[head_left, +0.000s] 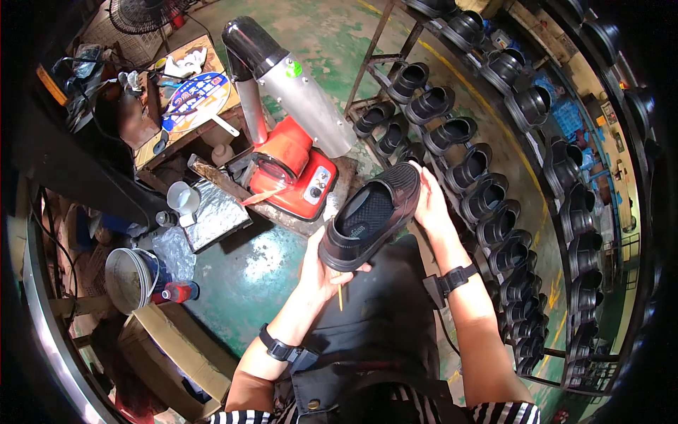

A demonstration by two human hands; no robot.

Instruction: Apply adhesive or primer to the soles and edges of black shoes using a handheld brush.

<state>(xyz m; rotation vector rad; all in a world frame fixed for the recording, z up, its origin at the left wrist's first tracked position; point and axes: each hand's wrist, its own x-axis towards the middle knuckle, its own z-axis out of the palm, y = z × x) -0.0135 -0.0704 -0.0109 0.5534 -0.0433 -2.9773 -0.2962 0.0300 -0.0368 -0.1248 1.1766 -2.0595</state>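
Observation:
A black slip-on shoe (382,231) is held up in front of me with its opening facing upward, the patterned insole showing. My left hand (323,272) is closed round the heel end, its fingers passing beneath the sole. A thin yellow stick (340,295) pokes out below that hand; its upper part is hidden. At the toe end, my right hand (429,203) grips the shoe's edge, with some fingers out of sight behind it. Just beyond the shoe stands a red machine (302,185) with a knob panel and a wide metal tube (311,106).
Racks on the right carry rows of black shoes (470,166). To the left are a bench with a paddle-shaped fan (198,101), a white cup (183,198), a foil-covered board (217,215), a bucket (131,279), a red bottle (180,291) and an opened cardboard box (180,353).

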